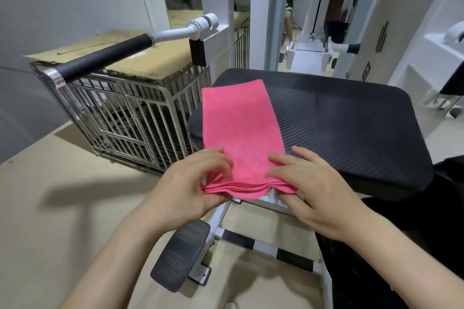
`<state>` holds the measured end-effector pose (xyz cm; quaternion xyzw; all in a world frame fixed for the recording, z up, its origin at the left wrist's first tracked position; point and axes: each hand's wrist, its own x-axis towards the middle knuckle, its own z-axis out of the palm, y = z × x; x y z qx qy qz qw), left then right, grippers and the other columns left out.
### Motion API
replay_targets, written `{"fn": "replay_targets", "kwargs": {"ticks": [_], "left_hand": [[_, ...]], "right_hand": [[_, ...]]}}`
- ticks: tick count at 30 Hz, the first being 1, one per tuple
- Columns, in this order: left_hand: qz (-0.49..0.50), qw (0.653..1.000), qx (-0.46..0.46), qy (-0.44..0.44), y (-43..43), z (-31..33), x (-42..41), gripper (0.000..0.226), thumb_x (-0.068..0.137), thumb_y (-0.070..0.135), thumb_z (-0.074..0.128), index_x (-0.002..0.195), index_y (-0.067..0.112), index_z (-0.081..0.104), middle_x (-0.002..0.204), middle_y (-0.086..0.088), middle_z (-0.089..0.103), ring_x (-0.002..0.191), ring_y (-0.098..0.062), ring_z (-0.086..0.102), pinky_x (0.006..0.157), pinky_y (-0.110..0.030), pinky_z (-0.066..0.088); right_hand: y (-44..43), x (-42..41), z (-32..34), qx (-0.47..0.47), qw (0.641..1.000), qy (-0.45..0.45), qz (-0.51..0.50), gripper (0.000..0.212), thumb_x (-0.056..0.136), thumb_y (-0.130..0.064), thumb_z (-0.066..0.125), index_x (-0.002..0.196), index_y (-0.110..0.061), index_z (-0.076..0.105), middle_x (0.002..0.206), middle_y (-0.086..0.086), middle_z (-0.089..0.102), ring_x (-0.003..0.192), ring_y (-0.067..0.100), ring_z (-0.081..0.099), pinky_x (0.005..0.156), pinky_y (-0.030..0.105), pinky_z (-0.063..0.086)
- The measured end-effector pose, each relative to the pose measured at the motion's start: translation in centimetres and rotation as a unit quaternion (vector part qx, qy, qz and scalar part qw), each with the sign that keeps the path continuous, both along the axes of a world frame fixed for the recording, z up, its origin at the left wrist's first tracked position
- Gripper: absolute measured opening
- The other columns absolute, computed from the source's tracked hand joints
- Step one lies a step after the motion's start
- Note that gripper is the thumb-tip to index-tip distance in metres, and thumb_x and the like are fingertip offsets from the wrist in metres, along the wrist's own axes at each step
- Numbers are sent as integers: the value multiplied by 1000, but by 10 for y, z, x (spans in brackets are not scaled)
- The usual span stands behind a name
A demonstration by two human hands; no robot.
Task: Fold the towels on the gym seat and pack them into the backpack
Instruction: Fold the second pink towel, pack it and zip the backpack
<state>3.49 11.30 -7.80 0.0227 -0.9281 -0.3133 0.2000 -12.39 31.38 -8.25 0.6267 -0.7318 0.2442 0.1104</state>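
A pink towel (239,130), folded into a long narrow strip of several layers, lies along the left side of the black padded gym seat (346,123). Its near end hangs over the seat's front edge. My left hand (193,185) pinches the near left corner of the towel between thumb and fingers. My right hand (311,188) grips the near right corner, fingers on top and thumb beneath. A black mass (411,246) at the lower right may be the backpack; I cannot tell for sure.
A metal wire cage (130,118) topped with cardboard stands to the left of the seat. A black-gripped machine handle (100,57) juts over it. Below the seat are a black footplate (180,256) and the white machine frame (266,246). A person stands far behind.
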Motion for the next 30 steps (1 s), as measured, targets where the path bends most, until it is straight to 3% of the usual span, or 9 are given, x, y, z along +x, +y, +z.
{"fn": "replay_targets", "kwargs": {"ticks": [4,7,12,15,19,22,26,28,30], "left_hand": [[35,996,80,-24,-5,1,-8,15,82,32,65,96,32,62,85,9,69,83,-14,67,79,-45,53],[94,984,146,35,-15,19,-27,12,82,40,57,92,33,55,75,12,63,68,-12,58,70,-43,51],[207,961,168,67,-42,48,-76,4,92,30,60,93,27,63,86,9,67,82,-11,65,78,-42,56],[220,972,85,11,-66,58,-99,15,96,35,52,99,22,59,92,5,66,88,-17,62,81,-41,52],[211,972,26,-96,-87,67,-124,20,101,36,42,102,18,51,94,-2,63,86,-21,59,64,-32,42],[198,957,152,-149,-95,74,-128,27,99,40,44,110,17,51,99,-12,65,79,-24,66,52,-30,54],[111,945,265,-157,-90,77,-99,74,81,60,54,146,39,27,86,2,67,76,-15,69,70,-26,57],[32,942,312,-119,-78,68,-83,90,75,52,64,149,45,13,64,10,65,61,-1,62,65,-15,48],[14,937,343,-68,-70,50,-76,93,73,45,79,144,53,19,75,5,72,73,-4,67,76,-23,51]], "right_hand": [[-15,-7,18,-14,997,-70,-9,20,90,-24,45,101,-20,63,80,-11,61,78,12,57,78,31,47],[-38,-18,32,-70,993,-91,-30,15,92,-21,49,105,-24,56,76,-9,60,66,16,54,62,37,46],[-98,-55,54,-88,972,-192,-105,8,97,-20,50,92,-15,55,82,-3,61,79,20,55,67,34,35],[-128,-78,65,-16,967,-198,-162,10,98,-23,47,91,-17,50,89,2,58,86,23,53,68,33,33],[-156,-100,73,82,958,-179,-208,15,100,-27,42,96,-15,48,109,11,63,102,29,56,76,35,38],[-166,-106,64,116,954,-141,-237,11,100,-24,40,97,-14,44,111,16,63,103,36,58,74,38,39],[-172,-104,58,128,956,-81,-250,1,96,-11,39,96,-11,38,105,23,62,96,42,59,67,38,33],[-174,-105,58,131,958,-67,-245,2,96,-11,38,95,-11,36,105,24,61,97,44,58,68,39,33],[-176,-105,59,137,959,-45,-244,3,96,-11,37,94,-12,35,106,24,61,97,45,58,68,40,32]]}}
